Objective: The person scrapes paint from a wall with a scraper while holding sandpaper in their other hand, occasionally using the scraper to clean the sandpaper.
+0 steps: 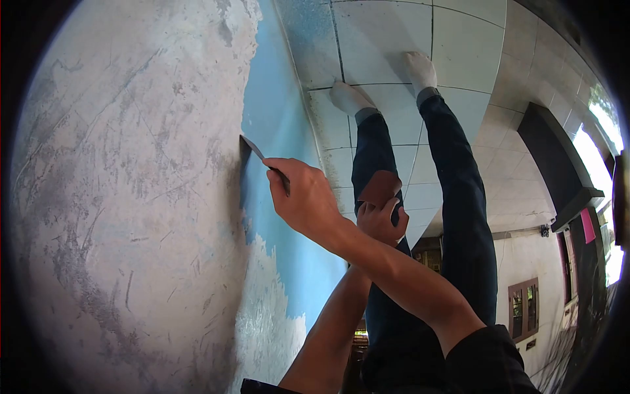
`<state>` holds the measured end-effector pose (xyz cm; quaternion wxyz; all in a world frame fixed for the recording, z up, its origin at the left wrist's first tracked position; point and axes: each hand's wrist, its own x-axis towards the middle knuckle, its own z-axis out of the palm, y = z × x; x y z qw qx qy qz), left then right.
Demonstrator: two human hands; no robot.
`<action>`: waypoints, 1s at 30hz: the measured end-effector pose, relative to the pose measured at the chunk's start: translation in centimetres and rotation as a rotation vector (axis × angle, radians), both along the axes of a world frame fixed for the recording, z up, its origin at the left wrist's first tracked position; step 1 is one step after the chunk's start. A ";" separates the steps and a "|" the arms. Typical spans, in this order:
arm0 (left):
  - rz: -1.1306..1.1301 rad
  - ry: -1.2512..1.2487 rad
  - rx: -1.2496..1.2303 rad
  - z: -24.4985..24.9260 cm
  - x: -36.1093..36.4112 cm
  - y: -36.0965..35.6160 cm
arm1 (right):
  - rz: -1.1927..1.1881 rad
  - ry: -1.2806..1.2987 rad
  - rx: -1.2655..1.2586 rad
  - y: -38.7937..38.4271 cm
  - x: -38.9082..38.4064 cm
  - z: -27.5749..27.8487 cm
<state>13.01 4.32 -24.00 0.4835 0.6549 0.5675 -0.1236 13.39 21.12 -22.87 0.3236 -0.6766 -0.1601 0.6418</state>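
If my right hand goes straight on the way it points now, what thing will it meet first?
Most likely the wall, met first by the scraper in your right hand. The blade seems to be at its surface, near the blue paint, though exact depth is unclear.

- Here's the floor (380, 39), pale bluish-white tiles filling the top centre of the frame, with dark joint lines (340, 56) crossing it in a grid!
- And look at the upper left of that tiling, where blue speckling (307, 26) spreads over the surface.
- Two feet planted on the tiles: one foot (349, 98) near the top centre, the other foot (420, 69) further right and higher in the frame, well apart from it.
- Over to the upper right, past a slanting edge, it's beige tiles (518, 141) with thinner joints.
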 end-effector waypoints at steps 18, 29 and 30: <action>0.004 -0.001 -0.027 -0.2 -0.2 -0.6 | -0.047 -0.059 0.053 0.3 -0.2 -0.5; 0.037 0.001 -0.011 -0.1 -0.2 -0.7 | -0.046 -0.036 0.033 1.3 0.0 0.4; 0.036 0.002 -0.018 0.2 -0.3 -0.8 | -0.048 -0.034 0.042 0.9 -0.1 0.6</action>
